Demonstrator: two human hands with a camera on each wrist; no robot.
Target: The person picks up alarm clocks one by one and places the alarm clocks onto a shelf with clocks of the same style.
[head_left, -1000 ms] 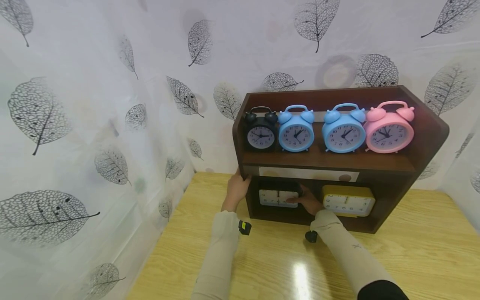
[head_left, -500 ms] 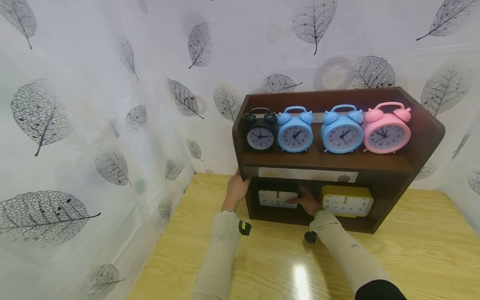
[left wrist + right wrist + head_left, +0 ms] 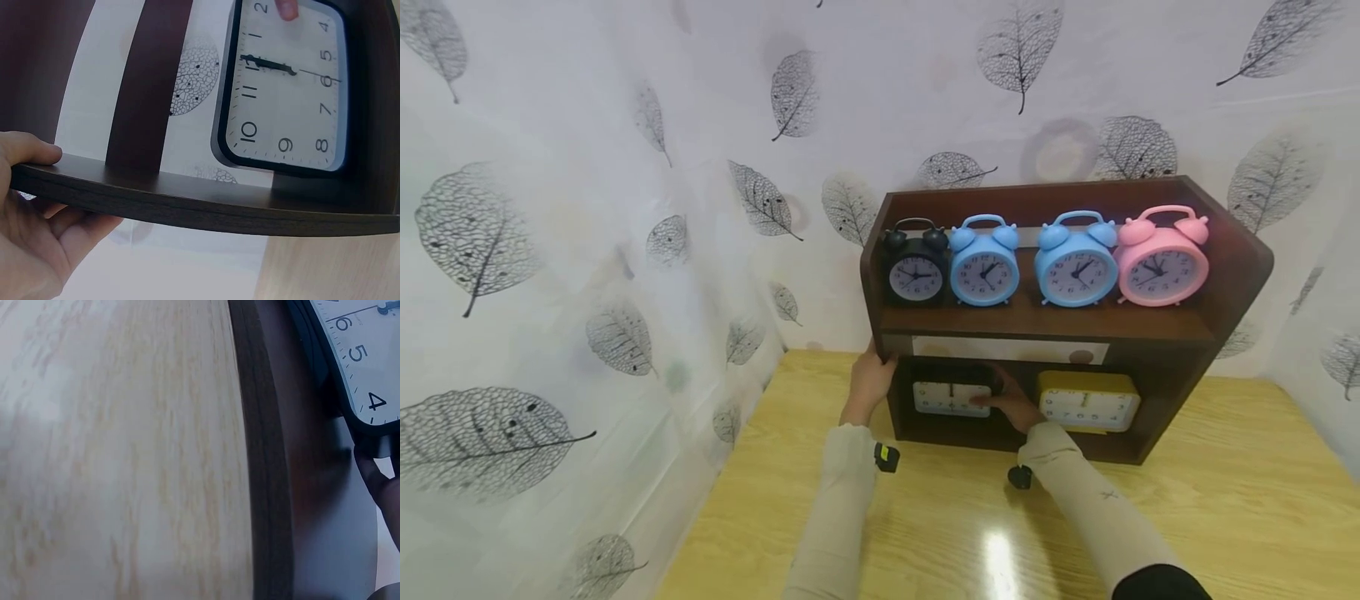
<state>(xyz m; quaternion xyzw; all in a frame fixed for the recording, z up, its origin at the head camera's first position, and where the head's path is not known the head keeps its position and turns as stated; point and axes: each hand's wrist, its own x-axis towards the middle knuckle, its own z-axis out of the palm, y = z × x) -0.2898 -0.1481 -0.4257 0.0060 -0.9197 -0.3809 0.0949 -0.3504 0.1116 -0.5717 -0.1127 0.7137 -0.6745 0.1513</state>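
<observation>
A dark brown two-tier shelf (image 3: 970, 321) stands on the table. My left hand (image 3: 868, 385) grips the edge of its left side panel (image 3: 206, 203), thumb on one face and fingers on the other in the left wrist view. On the lower tier is a black rectangular clock (image 3: 951, 372) with a white dial (image 3: 281, 106). My right hand (image 3: 1013, 402) holds this clock at its right end, thumb over the dial and fingers at the side. In the right wrist view, fingers (image 3: 375, 478) show at the clock's corner. A yellow rectangular clock (image 3: 1088, 382) sits just right of that hand.
Along the upper tier stand a black twin-bell alarm clock (image 3: 917, 275), two light blue ones, the left (image 3: 985, 275) and the right (image 3: 1077, 275), and a pink one (image 3: 1161, 271). The wooden table (image 3: 940, 533) stretches in front. A leaf-print sheet (image 3: 700, 125) hangs behind and at the left.
The head view has shifted slightly, so the shelf appears a little further left. Both hands keep their places on the shelf panel and the black clock.
</observation>
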